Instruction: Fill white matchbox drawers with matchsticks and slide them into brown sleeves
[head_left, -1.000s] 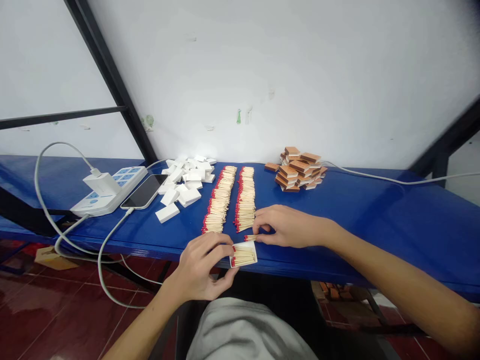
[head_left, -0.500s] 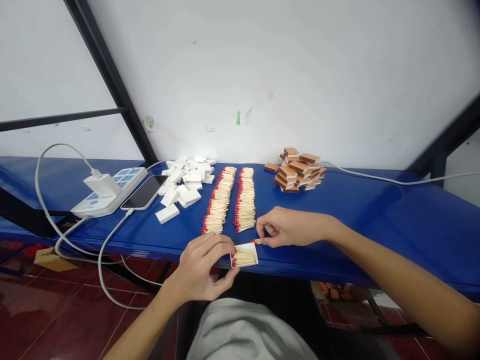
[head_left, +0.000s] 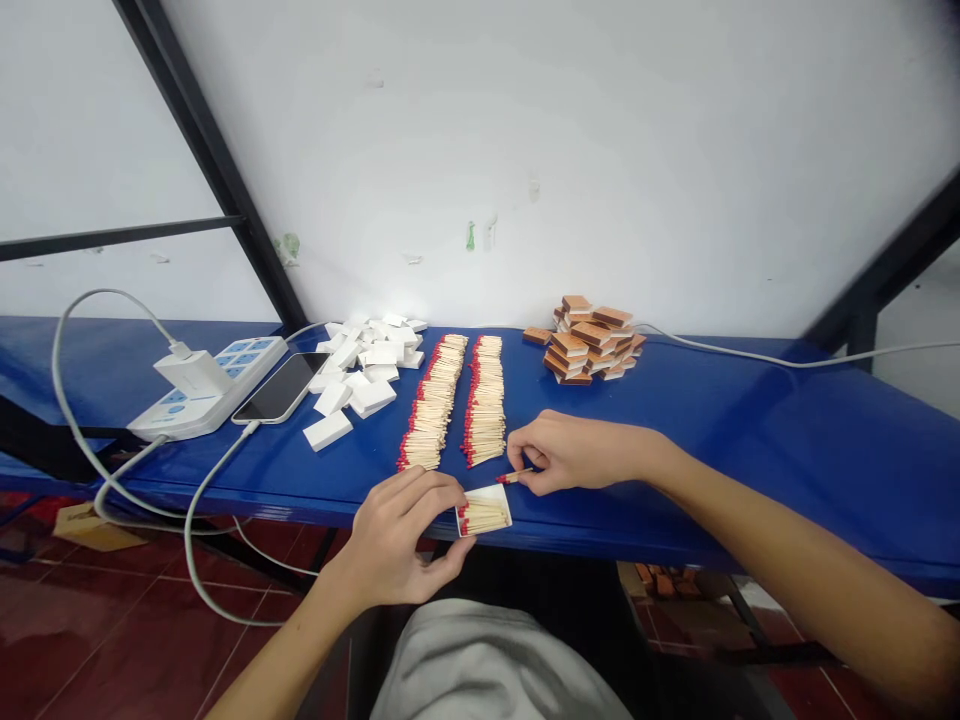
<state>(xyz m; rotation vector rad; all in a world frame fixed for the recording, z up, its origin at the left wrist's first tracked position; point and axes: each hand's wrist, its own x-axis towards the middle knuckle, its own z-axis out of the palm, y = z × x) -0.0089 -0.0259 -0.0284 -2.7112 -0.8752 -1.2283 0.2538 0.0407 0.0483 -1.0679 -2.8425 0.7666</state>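
My left hand [head_left: 411, 532] grips a small white matchbox tray [head_left: 501, 494] by its left end, at the front edge of the blue table. Red-tipped matches [head_left: 484, 515] lie inside the tray. Just above the tray's right corner, my right hand [head_left: 551, 455] pinches a few matches [head_left: 513, 477], their red heads pointing left. Two long rows of matches, a left row [head_left: 433, 405] and a right row [head_left: 486, 400], stretch away behind the hands, heads to the left.
White box trays [head_left: 360, 365] are heaped at the back left, and brown matchboxes [head_left: 596, 340] at the back right. A phone [head_left: 283, 388] with a cable lies by a white power strip [head_left: 210, 388] on the blue table [head_left: 720, 440]. A black metal frame [head_left: 217, 170] rises at left.
The view has shifted slightly. My right hand has edged the pinched matches left, and more of their length now shows. My left hand keeps its hold on the tray.
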